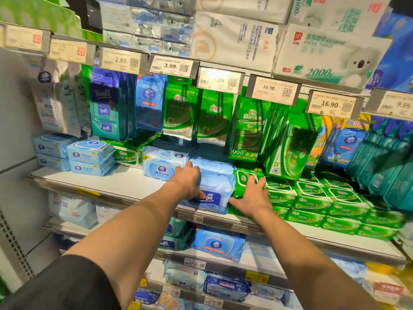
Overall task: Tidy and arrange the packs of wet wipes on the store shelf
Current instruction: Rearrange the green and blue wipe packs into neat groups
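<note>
Shelf (125,186) at frame centre, white, stocked with wet wipes. Left hand (186,182) grasps the left edge of a blue Tempo pack (214,186), fingers curled over its top, thumb on the front label. Right hand (251,198) lies flat, fingers spread, against the green packs (312,198) stacked right of it, thumb touching the blue pack's lower corner. Price tags (169,66) line the rail above.
</note>
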`<action>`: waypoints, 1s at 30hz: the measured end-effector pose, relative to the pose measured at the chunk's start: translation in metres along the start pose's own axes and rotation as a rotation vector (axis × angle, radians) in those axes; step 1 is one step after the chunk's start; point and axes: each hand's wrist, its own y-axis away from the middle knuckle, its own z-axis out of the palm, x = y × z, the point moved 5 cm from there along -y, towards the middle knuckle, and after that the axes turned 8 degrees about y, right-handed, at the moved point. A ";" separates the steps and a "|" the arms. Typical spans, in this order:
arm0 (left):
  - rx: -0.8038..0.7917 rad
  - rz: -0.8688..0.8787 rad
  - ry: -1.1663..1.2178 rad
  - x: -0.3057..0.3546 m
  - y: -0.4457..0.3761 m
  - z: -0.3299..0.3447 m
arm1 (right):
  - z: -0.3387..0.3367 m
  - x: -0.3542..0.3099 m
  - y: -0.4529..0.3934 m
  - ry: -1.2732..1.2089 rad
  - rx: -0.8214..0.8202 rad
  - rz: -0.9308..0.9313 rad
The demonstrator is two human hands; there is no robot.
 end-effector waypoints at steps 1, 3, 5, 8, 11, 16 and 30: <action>0.004 0.001 0.002 0.000 0.000 0.000 | -0.001 0.000 0.001 0.002 0.012 -0.001; 0.011 0.009 0.004 0.001 0.001 0.000 | -0.002 -0.002 0.004 0.015 0.033 0.003; 0.016 0.021 0.003 0.001 0.001 0.000 | -0.004 -0.003 0.005 0.021 0.051 0.003; 0.012 0.049 -0.009 0.001 0.000 0.000 | -0.005 -0.003 0.004 0.029 0.067 -0.001; 0.016 0.056 -0.012 0.000 -0.001 0.000 | -0.004 -0.005 0.002 0.060 0.070 -0.013; 0.045 0.050 0.027 -0.001 -0.006 0.004 | -0.002 -0.008 -0.002 0.091 0.075 -0.023; 0.085 0.125 0.161 -0.021 0.009 0.008 | -0.001 -0.003 0.008 0.044 -0.005 0.014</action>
